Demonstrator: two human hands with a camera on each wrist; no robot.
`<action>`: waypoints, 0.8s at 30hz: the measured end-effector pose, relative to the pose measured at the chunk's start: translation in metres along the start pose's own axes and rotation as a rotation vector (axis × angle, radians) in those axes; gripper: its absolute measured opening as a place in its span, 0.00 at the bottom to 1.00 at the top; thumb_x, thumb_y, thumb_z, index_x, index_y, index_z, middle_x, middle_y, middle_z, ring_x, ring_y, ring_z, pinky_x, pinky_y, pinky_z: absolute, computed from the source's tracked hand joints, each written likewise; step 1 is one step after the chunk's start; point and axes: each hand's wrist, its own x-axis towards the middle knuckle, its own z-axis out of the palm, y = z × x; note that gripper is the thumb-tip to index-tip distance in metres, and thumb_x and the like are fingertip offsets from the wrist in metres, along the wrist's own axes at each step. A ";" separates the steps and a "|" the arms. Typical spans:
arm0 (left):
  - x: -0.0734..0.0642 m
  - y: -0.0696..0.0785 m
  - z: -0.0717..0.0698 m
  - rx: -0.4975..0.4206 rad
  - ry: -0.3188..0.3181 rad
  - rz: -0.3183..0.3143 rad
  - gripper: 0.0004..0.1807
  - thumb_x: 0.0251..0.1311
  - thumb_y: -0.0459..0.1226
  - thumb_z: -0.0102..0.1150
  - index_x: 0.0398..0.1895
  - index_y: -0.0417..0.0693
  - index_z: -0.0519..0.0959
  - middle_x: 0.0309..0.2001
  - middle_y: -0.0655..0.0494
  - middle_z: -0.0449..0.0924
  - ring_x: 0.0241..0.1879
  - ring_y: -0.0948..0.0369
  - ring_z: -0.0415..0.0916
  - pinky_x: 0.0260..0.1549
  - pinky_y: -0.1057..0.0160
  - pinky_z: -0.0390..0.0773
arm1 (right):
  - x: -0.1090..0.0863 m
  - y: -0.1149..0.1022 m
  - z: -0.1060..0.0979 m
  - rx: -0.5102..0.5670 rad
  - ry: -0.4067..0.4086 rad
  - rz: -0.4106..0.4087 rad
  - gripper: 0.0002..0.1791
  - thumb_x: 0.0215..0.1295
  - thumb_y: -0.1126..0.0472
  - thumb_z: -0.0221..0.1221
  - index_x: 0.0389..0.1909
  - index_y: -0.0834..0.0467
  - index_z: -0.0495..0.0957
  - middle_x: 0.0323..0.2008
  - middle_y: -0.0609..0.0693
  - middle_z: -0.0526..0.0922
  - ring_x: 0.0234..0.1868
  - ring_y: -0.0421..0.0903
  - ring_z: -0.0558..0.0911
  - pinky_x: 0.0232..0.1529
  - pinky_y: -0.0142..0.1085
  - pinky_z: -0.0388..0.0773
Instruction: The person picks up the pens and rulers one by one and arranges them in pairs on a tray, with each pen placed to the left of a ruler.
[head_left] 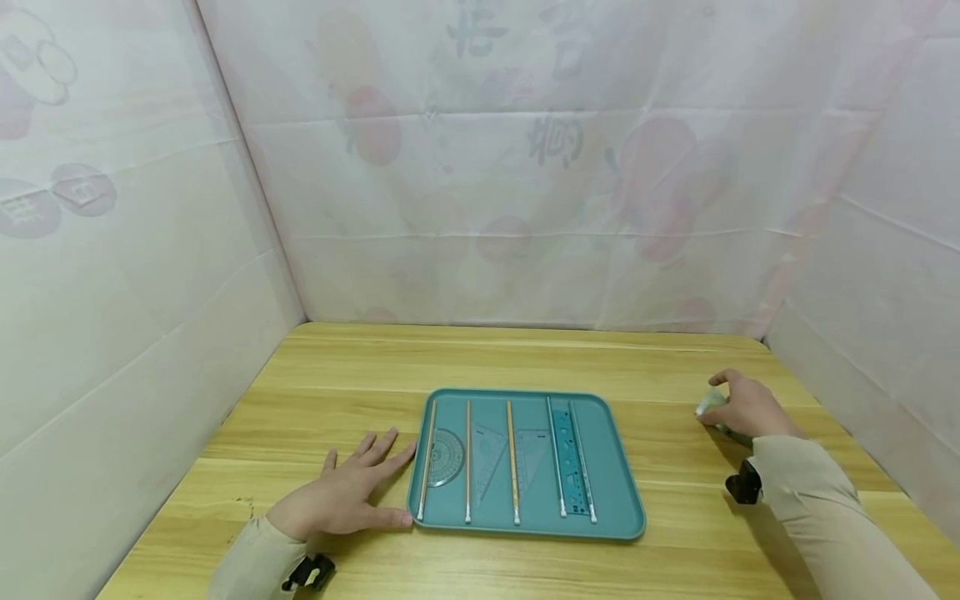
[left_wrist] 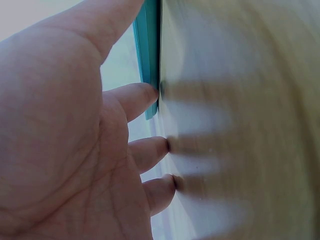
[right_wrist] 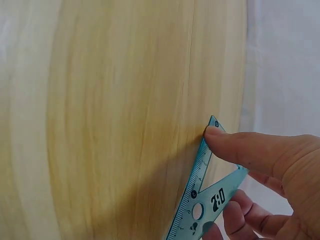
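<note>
My right hand (head_left: 752, 407) pinches a see-through light-blue set square (right_wrist: 218, 196) between thumb and fingers, above the right side of the table; it is tilted, with printed scale marks along one edge. With spread, straight fingers, my left hand (head_left: 341, 497) rests on the wood and touches the left edge of a teal tray (head_left: 618, 500). Inside that tray lie a clear protractor (head_left: 447, 458), two clear set squares, one (head_left: 489, 458) left of the other (head_left: 531, 457), and a blue stencil ruler (head_left: 572, 458). Several pencils, one of them orange-brown (head_left: 468, 467), lie lengthwise among or over these.
The wood-grain table (head_left: 360, 367) reaches back to a pale printed cloth (head_left: 465, 208), with similar cloth walls on both sides. A black wrist mount (head_left: 744, 483) sits below the right hand, and another (head_left: 311, 572) below the left.
</note>
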 end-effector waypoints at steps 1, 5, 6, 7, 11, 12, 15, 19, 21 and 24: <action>0.000 0.000 0.000 0.000 0.000 -0.001 0.55 0.64 0.66 0.68 0.88 0.61 0.54 0.89 0.43 0.41 0.87 0.32 0.37 0.67 0.10 0.33 | 0.000 -0.001 0.001 0.006 0.001 -0.006 0.45 0.65 0.58 0.73 0.70 0.79 0.61 0.48 0.78 0.81 0.40 0.61 0.85 0.37 0.50 0.82; 0.001 0.000 0.000 0.002 0.000 0.001 0.55 0.64 0.66 0.68 0.88 0.61 0.54 0.89 0.43 0.40 0.87 0.33 0.36 0.67 0.10 0.33 | -0.003 -0.004 0.002 0.034 0.012 -0.028 0.42 0.64 0.60 0.74 0.69 0.77 0.63 0.44 0.74 0.82 0.36 0.56 0.84 0.33 0.46 0.81; 0.002 0.000 0.000 0.004 0.001 0.004 0.55 0.64 0.66 0.67 0.88 0.62 0.54 0.89 0.43 0.40 0.87 0.33 0.36 0.67 0.10 0.33 | -0.004 -0.005 0.003 0.037 0.018 -0.031 0.41 0.64 0.60 0.74 0.68 0.76 0.64 0.43 0.73 0.83 0.35 0.56 0.84 0.33 0.46 0.81; 0.002 0.000 0.000 0.005 0.001 0.007 0.55 0.64 0.67 0.67 0.88 0.62 0.54 0.89 0.43 0.40 0.87 0.33 0.36 0.67 0.10 0.33 | -0.006 -0.005 0.003 0.037 0.028 -0.036 0.40 0.64 0.61 0.74 0.67 0.76 0.64 0.43 0.73 0.82 0.35 0.56 0.83 0.33 0.46 0.81; 0.004 0.001 0.001 0.006 -0.001 0.010 0.55 0.64 0.67 0.67 0.88 0.62 0.53 0.89 0.44 0.40 0.87 0.33 0.36 0.67 0.10 0.33 | -0.011 -0.008 0.006 0.031 0.061 -0.060 0.36 0.65 0.62 0.73 0.66 0.73 0.66 0.43 0.72 0.82 0.37 0.58 0.83 0.33 0.47 0.81; 0.004 0.001 0.001 0.009 -0.001 0.008 0.55 0.64 0.67 0.67 0.88 0.62 0.54 0.89 0.44 0.40 0.87 0.33 0.36 0.67 0.10 0.33 | -0.012 -0.010 0.007 0.033 0.064 -0.067 0.35 0.66 0.63 0.72 0.66 0.73 0.66 0.43 0.72 0.82 0.37 0.58 0.83 0.34 0.47 0.81; 0.003 0.000 0.001 0.009 -0.004 0.001 0.55 0.64 0.66 0.67 0.88 0.62 0.54 0.89 0.44 0.39 0.87 0.34 0.36 0.67 0.10 0.33 | -0.014 -0.014 0.010 0.052 0.058 -0.085 0.34 0.67 0.64 0.71 0.67 0.72 0.67 0.43 0.69 0.81 0.38 0.56 0.82 0.34 0.46 0.80; 0.001 -0.001 0.001 0.008 -0.005 0.003 0.55 0.64 0.66 0.67 0.88 0.62 0.54 0.89 0.44 0.39 0.87 0.33 0.35 0.67 0.11 0.33 | -0.018 -0.021 0.012 0.090 0.034 -0.087 0.32 0.69 0.64 0.70 0.67 0.71 0.68 0.40 0.60 0.80 0.36 0.51 0.78 0.35 0.43 0.76; 0.001 -0.001 0.001 0.007 -0.004 0.004 0.55 0.64 0.66 0.67 0.88 0.62 0.54 0.89 0.44 0.39 0.87 0.33 0.35 0.67 0.11 0.33 | -0.020 -0.025 0.012 0.111 0.027 -0.084 0.31 0.71 0.63 0.70 0.67 0.70 0.68 0.38 0.57 0.79 0.35 0.49 0.77 0.35 0.42 0.75; 0.001 -0.002 0.001 0.006 -0.002 0.004 0.55 0.64 0.66 0.67 0.88 0.62 0.54 0.89 0.44 0.39 0.87 0.33 0.36 0.67 0.10 0.33 | -0.022 -0.031 0.011 0.120 0.036 -0.091 0.28 0.73 0.62 0.68 0.67 0.69 0.70 0.37 0.54 0.79 0.33 0.48 0.77 0.33 0.39 0.75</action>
